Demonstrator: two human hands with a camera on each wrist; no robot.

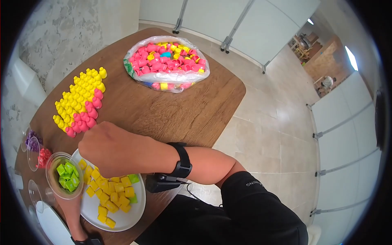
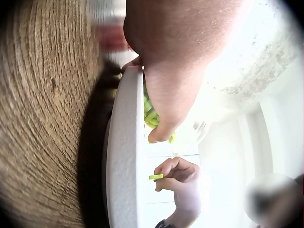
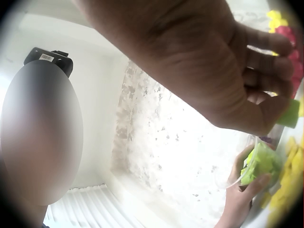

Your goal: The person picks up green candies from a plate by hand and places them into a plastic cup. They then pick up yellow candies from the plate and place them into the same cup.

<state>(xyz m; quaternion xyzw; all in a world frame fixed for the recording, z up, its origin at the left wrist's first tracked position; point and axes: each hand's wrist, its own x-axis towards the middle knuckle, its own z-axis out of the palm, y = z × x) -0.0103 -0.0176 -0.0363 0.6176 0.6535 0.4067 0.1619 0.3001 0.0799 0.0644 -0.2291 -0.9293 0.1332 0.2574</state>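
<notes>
My left hand (image 1: 70, 206) grips a clear plastic cup (image 1: 50, 173) of green square pieces (image 1: 68, 179) beside the plate's left edge. In the right wrist view its thumb (image 3: 259, 184) lies along one side of the cup. My right hand (image 1: 110, 149) hovers over the far part of the white plate (image 1: 90, 208). Between thumb and fingers it pinches one green square piece (image 3: 288, 115), which the head view hides behind the hand. Yellow square pieces (image 1: 116, 194) lie heaped on the plate, with a few green ones (image 1: 134, 178) at its right side.
Beyond the plate stand rows of yellow bottle-shaped pieces (image 1: 77, 96) and pink ones (image 1: 92, 112). An open plastic bag (image 1: 173, 83) of pink and yellow caps sits at the far end. Cups with red pieces (image 1: 44, 157) and purple pieces (image 1: 33, 141) stand at the left edge.
</notes>
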